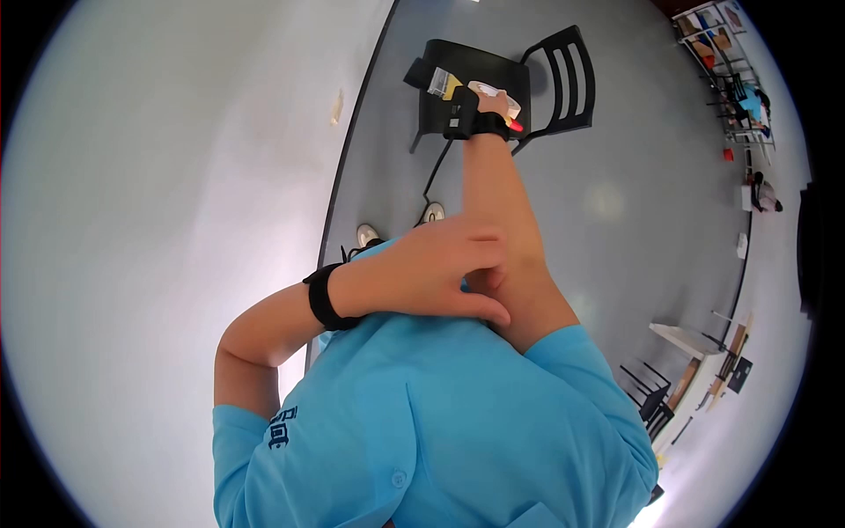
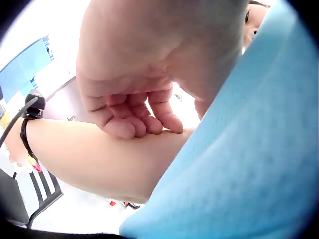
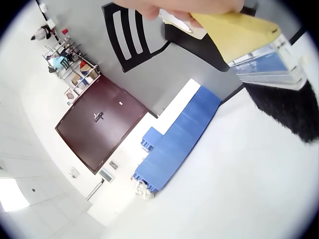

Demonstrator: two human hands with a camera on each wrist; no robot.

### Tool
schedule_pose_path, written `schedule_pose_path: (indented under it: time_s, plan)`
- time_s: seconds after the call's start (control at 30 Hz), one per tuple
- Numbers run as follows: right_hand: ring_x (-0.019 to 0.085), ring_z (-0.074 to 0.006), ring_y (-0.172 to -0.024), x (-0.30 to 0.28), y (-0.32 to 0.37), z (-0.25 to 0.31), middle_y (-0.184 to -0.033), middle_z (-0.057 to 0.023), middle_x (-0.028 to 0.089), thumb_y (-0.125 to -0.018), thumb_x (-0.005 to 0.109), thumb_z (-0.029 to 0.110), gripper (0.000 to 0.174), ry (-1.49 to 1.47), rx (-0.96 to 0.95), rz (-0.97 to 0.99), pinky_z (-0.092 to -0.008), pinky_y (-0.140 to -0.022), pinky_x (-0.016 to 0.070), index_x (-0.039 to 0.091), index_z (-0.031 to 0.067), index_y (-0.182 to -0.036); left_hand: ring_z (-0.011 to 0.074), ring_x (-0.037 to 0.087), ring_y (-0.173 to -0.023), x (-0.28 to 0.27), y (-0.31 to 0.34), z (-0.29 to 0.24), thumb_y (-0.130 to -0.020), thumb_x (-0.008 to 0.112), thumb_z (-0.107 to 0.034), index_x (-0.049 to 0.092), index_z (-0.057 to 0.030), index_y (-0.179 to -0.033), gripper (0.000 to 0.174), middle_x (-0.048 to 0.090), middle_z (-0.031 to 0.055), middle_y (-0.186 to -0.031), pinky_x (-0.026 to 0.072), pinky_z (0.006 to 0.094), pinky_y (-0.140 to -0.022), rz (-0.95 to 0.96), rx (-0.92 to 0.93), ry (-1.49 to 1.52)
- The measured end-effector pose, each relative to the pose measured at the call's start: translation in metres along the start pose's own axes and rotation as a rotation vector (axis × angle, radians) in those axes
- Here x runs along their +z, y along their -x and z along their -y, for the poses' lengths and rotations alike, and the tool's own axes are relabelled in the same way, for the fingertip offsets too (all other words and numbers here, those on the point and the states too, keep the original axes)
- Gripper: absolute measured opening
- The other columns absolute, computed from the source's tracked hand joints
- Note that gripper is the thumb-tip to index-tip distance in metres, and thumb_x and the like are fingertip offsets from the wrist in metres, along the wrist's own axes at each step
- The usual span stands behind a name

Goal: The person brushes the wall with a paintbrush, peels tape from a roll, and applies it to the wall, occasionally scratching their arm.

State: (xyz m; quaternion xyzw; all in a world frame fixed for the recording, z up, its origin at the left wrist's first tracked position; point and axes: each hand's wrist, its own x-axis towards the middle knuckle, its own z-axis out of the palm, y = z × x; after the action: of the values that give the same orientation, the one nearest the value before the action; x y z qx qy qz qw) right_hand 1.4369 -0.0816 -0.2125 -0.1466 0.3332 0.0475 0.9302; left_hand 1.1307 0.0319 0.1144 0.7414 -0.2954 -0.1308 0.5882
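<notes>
My right hand (image 1: 495,102) grips the yellow handle of a flat paintbrush (image 3: 244,37), with the arm stretched out ahead. The brush has a clear and silver ferrule and black bristles (image 3: 284,112), which point toward the white wall in the right wrist view. Beside the right hand shows a white rounded piece (image 3: 184,24), overlapping the black chair. My left hand (image 1: 431,268) lies across the right forearm (image 2: 99,154) near the elbow. Its fingers are loosely bent, their tips touching the skin, and the thumb stands apart. Nothing is held in it.
A black chair (image 1: 480,63) stands ahead beside the white wall (image 1: 176,220), which has a beige mark (image 1: 337,106). A cable (image 1: 434,172) hangs from the right wrist device. Blue padded panels (image 3: 174,142), a dark red door (image 3: 99,122) and shelves (image 1: 726,75) stand farther off.
</notes>
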Motion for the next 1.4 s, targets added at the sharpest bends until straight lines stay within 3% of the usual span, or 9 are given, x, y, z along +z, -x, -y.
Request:
schedule_pose_path:
  time_s: [0.1, 0.13, 0.43, 0.47, 0.83, 1.03, 1.17, 1.3, 1.4]
  plan:
    - [0.054, -0.0322, -0.107, -0.009, -0.004, 0.007, -0.118, -0.0184, 0.054, -0.094, 0.046, 0.051, 0.058, -0.030, 0.245, 0.012, -0.0445, -0.094, 0.0434, 0.043, 0.0006, -0.123, 0.0225, 0.054, -0.084, 0.004, -0.012, -0.004, -0.074, 0.081, -0.031, 0.053, -0.0113, -0.081, 0.035, 0.057, 0.0016, -0.086, 0.0428, 0.0349, -0.073, 0.014, 0.034, -0.077]
    - [0.054, -0.0314, -0.105, 0.031, 0.067, -0.025, -0.117, -0.0181, 0.053, -0.094, 0.048, 0.050, 0.058, 0.060, -0.136, -0.168, -0.0428, -0.093, 0.0437, 0.042, 0.0010, -0.125, 0.0235, 0.054, -0.086, 0.005, -0.016, -0.004, -0.074, 0.080, -0.034, 0.053, -0.0116, -0.082, 0.037, 0.056, 0.0020, -0.087, 0.0424, 0.0350, -0.074, 0.007, 0.067, -0.079]
    - [0.057, -0.0250, -0.090, 0.028, 0.116, -0.040, -0.111, -0.0132, 0.057, -0.093, 0.054, 0.040, 0.051, 0.656, -0.259, -0.113, -0.0340, -0.074, 0.0489, 0.046, 0.0029, -0.127, 0.0251, 0.055, -0.100, 0.015, -0.030, 0.015, -0.080, 0.073, -0.040, 0.052, -0.0125, -0.084, 0.035, 0.062, 0.0007, -0.107, 0.0409, 0.0385, -0.084, 0.065, 0.268, -0.096]
    - [0.058, -0.0243, -0.086, 0.036, 0.111, -0.036, -0.108, -0.0123, 0.058, -0.092, 0.056, 0.039, 0.049, 0.076, -0.031, -0.333, -0.0318, -0.069, 0.0489, 0.049, 0.0032, -0.125, 0.0251, 0.055, -0.102, 0.014, -0.030, 0.016, -0.082, 0.071, -0.040, 0.053, -0.0124, -0.084, 0.033, 0.062, 0.0005, -0.110, 0.0406, 0.0394, -0.086, 0.079, 0.275, -0.088]
    - [0.058, -0.0251, -0.092, 0.026, 0.112, -0.051, -0.110, -0.0110, 0.059, -0.091, 0.060, 0.034, 0.044, 0.094, -0.074, -0.369, -0.0382, -0.080, 0.0469, 0.051, 0.0097, -0.127, 0.0253, 0.057, -0.096, 0.035, -0.031, 0.011, -0.088, 0.062, -0.008, 0.060, -0.0081, -0.088, 0.002, 0.060, 0.0075, -0.108, 0.0458, 0.0362, -0.083, -0.034, 0.252, 0.061]
    - [0.061, -0.0220, -0.078, 0.040, 0.132, -0.079, -0.090, -0.0104, 0.063, -0.086, 0.068, 0.021, 0.033, 0.539, -0.589, -0.020, -0.0339, -0.074, 0.0483, 0.058, 0.0047, -0.113, 0.0254, 0.053, -0.094, 0.017, -0.020, -0.016, -0.086, 0.062, -0.002, 0.061, -0.0097, -0.090, 0.009, 0.055, 0.0060, -0.106, 0.0432, 0.0344, -0.084, 0.152, 0.370, 0.257]
    - [0.064, -0.0312, -0.086, 0.053, 0.158, -0.062, -0.105, -0.0151, 0.063, -0.085, 0.063, 0.011, 0.026, 1.617, -0.918, 0.366, -0.0413, -0.078, 0.0496, 0.060, 0.0041, -0.110, 0.0271, 0.052, -0.095, 0.012, -0.022, -0.007, -0.080, 0.073, -0.014, 0.060, -0.0100, -0.092, 0.018, 0.056, 0.0060, -0.105, 0.0426, 0.0362, -0.084, 0.043, 0.246, 0.038]
    - [0.064, -0.0345, -0.090, 0.066, 0.177, -0.059, -0.109, -0.0146, 0.063, -0.086, 0.059, 0.015, 0.022, 1.882, -1.029, 0.644, -0.0438, -0.078, 0.0507, 0.062, 0.0078, -0.107, 0.0299, 0.050, -0.107, -0.006, -0.029, 0.027, -0.070, 0.084, -0.026, 0.056, -0.0104, -0.099, 0.043, 0.055, 0.0070, -0.110, 0.0414, 0.0393, -0.092, -0.097, 0.147, -0.331]
    - [0.067, -0.0209, -0.086, 0.067, 0.174, -0.055, -0.099, -0.0029, 0.064, -0.083, 0.061, 0.014, 0.017, 2.551, -1.439, 1.167, -0.0360, -0.074, 0.0487, 0.063, 0.0150, -0.100, 0.0299, 0.048, -0.116, -0.017, -0.031, 0.040, -0.068, 0.084, -0.025, 0.054, -0.0099, -0.107, 0.051, 0.053, 0.0089, -0.117, 0.0394, 0.0396, -0.099, -0.275, 0.070, -0.239]
